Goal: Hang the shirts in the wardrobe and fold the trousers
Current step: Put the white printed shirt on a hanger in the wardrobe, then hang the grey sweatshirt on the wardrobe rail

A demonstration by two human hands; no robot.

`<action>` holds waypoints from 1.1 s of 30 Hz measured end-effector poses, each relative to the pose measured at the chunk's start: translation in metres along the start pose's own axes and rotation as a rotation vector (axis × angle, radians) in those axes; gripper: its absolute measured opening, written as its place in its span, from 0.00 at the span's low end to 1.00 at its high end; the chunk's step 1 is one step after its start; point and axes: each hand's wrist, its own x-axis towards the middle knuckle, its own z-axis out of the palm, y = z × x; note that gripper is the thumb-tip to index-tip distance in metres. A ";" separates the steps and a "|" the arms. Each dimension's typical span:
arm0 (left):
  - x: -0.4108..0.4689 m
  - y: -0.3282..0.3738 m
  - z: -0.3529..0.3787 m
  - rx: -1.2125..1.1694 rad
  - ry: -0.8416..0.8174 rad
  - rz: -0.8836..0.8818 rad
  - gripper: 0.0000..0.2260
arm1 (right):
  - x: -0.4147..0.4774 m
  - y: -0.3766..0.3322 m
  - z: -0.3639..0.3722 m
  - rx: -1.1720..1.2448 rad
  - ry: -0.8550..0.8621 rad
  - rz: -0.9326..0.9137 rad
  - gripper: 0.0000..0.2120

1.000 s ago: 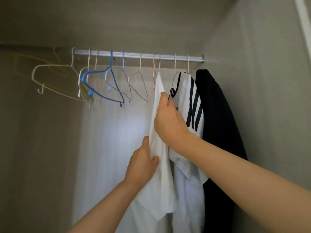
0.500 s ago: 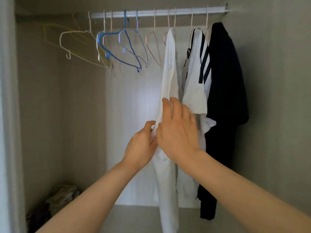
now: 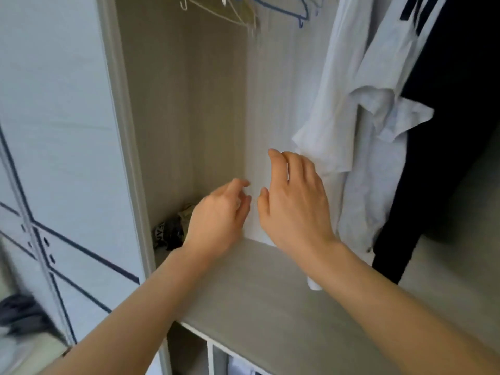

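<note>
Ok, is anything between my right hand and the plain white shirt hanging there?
Nothing visible does. The right hand is empty, its fingers right beside the sleeve of the plain white shirt, with nothing between them. The left hand sits on the far side.

Soft, even light fell brightest on the wardrobe's back panel (image 3: 270, 90); the dark garment (image 3: 454, 131) sank into shadow. Motion blur smeared the hangers (image 3: 216, 11) and the door (image 3: 59, 117), whose edges bowed.
</note>
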 end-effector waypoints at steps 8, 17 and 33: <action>-0.105 -0.019 -0.028 0.322 0.048 -0.184 0.11 | -0.081 -0.041 0.036 0.360 -0.153 -0.132 0.21; -0.259 -0.056 -0.078 0.528 -0.036 -0.601 0.11 | -0.177 -0.121 0.069 0.629 -0.425 -0.294 0.19; -0.460 -0.135 -0.122 0.590 -0.136 -1.129 0.07 | -0.321 -0.293 0.137 0.751 -0.953 -0.533 0.15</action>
